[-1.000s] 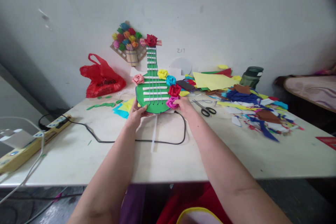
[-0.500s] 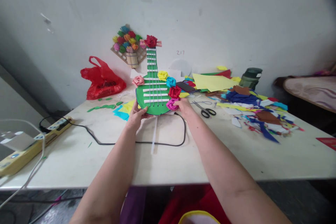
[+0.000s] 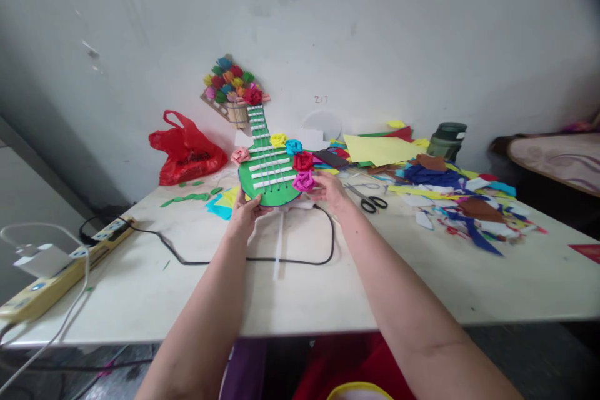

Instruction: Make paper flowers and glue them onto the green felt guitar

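A green craft guitar (image 3: 263, 195) stands tilted over the table, its neck leaning left. White strips cross it, thin strings run along its length, and folded paper roses decorate it. My left hand (image 3: 244, 212) is closed on the lower left edge, thumb in front and fingers partly hidden behind. At the lower right edge is a magenta rose (image 3: 304, 181), below a red rose (image 3: 304, 161). Beside the magenta rose is my right hand (image 3: 329, 190), its fingers apart; whether they still touch the petals is hard to tell. Under the guitar, a white glue stick (image 3: 279, 250) points toward me.
Black-handled scissors (image 3: 370, 201) lie right of my right hand, before piled paper scraps (image 3: 450, 194) and a green bottle (image 3: 447, 140). A black cord (image 3: 206, 262) runs from the power strip (image 3: 100, 251). A red plastic bag (image 3: 190, 153) sits at back left.
The guitar has tipped leftward, its top now lower and overlapping the flower-basket decoration on the wall. My right hand's fingers have loosened from the magenta rose. My left hand keeps its hold.
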The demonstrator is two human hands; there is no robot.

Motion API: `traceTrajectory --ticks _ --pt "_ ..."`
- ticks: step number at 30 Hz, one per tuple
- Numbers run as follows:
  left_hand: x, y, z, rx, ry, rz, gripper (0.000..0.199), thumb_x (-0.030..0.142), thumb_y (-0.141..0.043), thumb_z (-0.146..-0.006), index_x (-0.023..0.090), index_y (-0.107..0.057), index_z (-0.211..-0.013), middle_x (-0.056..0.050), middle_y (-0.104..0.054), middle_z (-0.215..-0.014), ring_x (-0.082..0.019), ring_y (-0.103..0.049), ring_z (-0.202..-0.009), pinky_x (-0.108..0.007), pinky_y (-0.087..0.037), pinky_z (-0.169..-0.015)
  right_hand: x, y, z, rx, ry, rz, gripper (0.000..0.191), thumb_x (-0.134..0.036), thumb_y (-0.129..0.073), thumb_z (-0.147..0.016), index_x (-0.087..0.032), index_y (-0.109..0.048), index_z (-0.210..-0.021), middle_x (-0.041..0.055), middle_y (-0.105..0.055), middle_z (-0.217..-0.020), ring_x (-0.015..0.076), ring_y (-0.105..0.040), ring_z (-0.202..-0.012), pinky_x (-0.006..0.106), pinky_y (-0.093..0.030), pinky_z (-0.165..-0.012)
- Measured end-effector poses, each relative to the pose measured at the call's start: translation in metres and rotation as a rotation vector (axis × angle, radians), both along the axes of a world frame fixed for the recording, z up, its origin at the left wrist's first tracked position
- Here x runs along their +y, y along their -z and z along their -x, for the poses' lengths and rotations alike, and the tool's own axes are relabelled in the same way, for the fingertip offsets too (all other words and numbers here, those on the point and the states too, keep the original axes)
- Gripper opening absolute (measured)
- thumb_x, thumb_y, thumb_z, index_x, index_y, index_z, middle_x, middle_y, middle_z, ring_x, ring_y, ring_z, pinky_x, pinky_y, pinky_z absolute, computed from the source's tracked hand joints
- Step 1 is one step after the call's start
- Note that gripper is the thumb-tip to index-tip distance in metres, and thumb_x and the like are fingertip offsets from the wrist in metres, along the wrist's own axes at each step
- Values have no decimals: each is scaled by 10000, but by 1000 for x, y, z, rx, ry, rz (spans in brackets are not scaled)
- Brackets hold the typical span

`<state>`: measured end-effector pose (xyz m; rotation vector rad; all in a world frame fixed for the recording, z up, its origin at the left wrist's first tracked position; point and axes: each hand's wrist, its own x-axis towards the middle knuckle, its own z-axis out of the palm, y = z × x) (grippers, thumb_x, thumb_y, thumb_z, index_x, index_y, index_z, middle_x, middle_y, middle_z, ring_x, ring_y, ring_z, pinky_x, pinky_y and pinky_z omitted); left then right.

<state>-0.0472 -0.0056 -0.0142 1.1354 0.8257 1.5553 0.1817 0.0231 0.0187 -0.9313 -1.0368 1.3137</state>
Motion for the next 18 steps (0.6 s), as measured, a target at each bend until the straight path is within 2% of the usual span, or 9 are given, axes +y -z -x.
traceTrajectory --ticks 3,6,10,13,15,18 --pt "1 1 0 -36 -35 13 794 192 -709 -658 300 -340 -1353 6 -642 -811 -134 -640 -498 -198 -507 -436 3 0 -2 55 155 55 191 -251 -574 -720 -136 -565 -873 21 -634 -613 136 -591 -491 211 -426 -383" --pt "3 1 0 -46 -73 22 785 191 -708 -649 304 -354 -1340 2 -643 -832 -140 -643 -503 -201 -503 -434 2 -1 0 52 224 102 117 -247 -560 -739 -137 -550 -776 10 -597 -542 110 -543 -433 189 -376 -346" --pt "6 3 -2 -64 -147 42 799 181 -692 -649 319 -330 -1347 -2 -645 -862 -133 -638 -502 -222 -518 -466 -4 -2 7 -12 201 139 116 -246 -544 -742 -151 -527 -676 -21 -514 -418 74 -411 -326 174 -254 -304" --pt "7 3 -2 -84 -195 61 793 172 -678 -655 333 -319 -1344 -13 -644 -922 -131 -641 -510 -224 -515 -469 -6 2 14 -83 207 91 155 -230 -558 -719 -164 -509 -588 -65 -388 -335 52 -286 -299 181 -177 -318" --pt "7 3 -3 -89 -208 75 794 173 -675 -658 337 -308 -1342 -22 -644 -950 -141 -651 -531 -215 -503 -459 -5 6 19 -132 189 49 174 -227 -574 -699 -169 -508 -548 -76 -336 -323 57 -280 -321 189 -189 -344" --pt "6 4 -4 -97 -219 83 776 183 -680 -661 349 -317 -1327 -26 -638 -997 -140 -657 -552 -220 -510 -479 -1 14 25 -229 144 1 178 -243 -592 -668 -178 -512 -524 -73 -347 -350 73 -317 -366 205 -238 -389"
